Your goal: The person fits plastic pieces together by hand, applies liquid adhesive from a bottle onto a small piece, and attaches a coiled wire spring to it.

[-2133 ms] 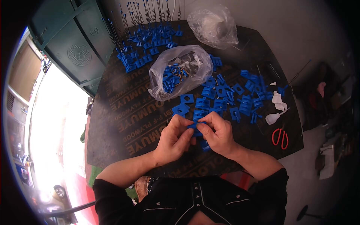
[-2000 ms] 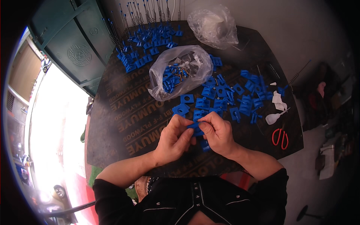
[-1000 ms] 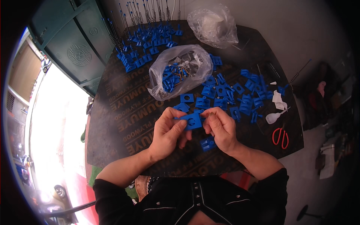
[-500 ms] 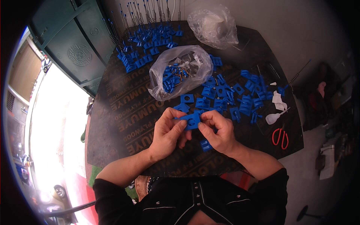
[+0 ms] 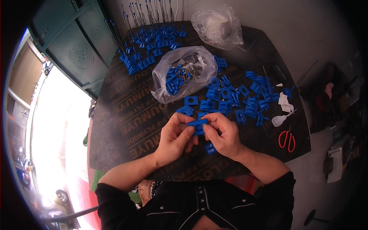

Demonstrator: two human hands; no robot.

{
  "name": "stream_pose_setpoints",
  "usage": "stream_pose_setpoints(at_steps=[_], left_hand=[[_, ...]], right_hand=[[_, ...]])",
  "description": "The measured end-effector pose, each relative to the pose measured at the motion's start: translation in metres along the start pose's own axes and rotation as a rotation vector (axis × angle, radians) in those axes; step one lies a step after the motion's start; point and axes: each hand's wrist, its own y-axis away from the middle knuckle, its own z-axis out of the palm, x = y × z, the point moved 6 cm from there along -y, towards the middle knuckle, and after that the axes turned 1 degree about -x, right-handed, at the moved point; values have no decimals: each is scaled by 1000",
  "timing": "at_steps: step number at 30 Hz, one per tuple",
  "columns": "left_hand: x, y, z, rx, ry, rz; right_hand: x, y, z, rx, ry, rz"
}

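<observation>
Between my two hands, above the near middle of the table, is a small blue plastic part (image 5: 198, 123) with a round recess in its flat face. My left hand (image 5: 174, 137) pinches its left side with thumb and fingers. On its right side, the thumb and forefinger of my right hand (image 5: 221, 135) grip the same part. Just below the hands lies a loose blue plastic piece (image 5: 210, 148). Beyond the fingertips is a spread of blue plastic parts (image 5: 225, 94), some flat with round holes, some ribbed.
An opened clear plastic bag (image 5: 159, 73) holds blue pieces and screws. Blue bases with upright springs (image 5: 153, 38) crowd the far left of the dark table (image 5: 126, 115). Another clear bag (image 5: 216, 27) stands at the back. Red-handled scissors (image 5: 286, 141) and a white squeeze bottle (image 5: 281, 119) lie right.
The blue part has tilted between my fingers, so its edge now faces up more and its recess shows less. Both hands keep nearly the same place.
</observation>
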Motion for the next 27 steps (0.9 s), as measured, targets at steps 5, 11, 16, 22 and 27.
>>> stream_pose_setpoints(at_steps=[5, 11, 16, 22, 27], left_hand=[[-1, -1, 1, -33, -6, 33], [1, -1, 2, -39, -6, 12], [1, -1, 1, -46, -17, -8], [1, -2, 1, -51, -25, 10], [3, -1, 1, -55, -45, -8]], right_hand=[[3, -1, 0, 16, -14, 70], [0, -2, -1, 11, -2, 71], [1, -1, -1, 12, -11, 71], [-2, -2, 0, 14, 12, 38], [-7, -3, -1, 6, 36, 23]])
